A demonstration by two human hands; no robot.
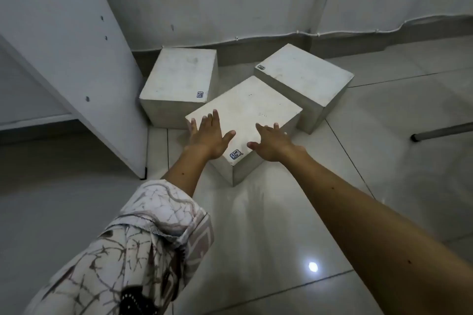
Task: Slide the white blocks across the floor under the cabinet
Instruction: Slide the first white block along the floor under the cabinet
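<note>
Three white blocks stand on the tiled floor by the wall. The nearest block (249, 112) has a small label at its near corner. My left hand (208, 137) lies flat on its top at the left edge, fingers spread. My right hand (272, 142) rests on its right edge, fingers apart, holding nothing. Behind it to the left stands a second block (179, 75), close to the white cabinet side panel (71, 59). A third block (305, 77) sits behind on the right, touching the nearest one.
The cabinet panel leans across the left, with a dark gap under a shelf (33, 123) beside it. A white wall and a cable (281, 34) run along the back. A metal leg (440, 133) pokes in at the right. Glossy tiles (281, 238) spread in front.
</note>
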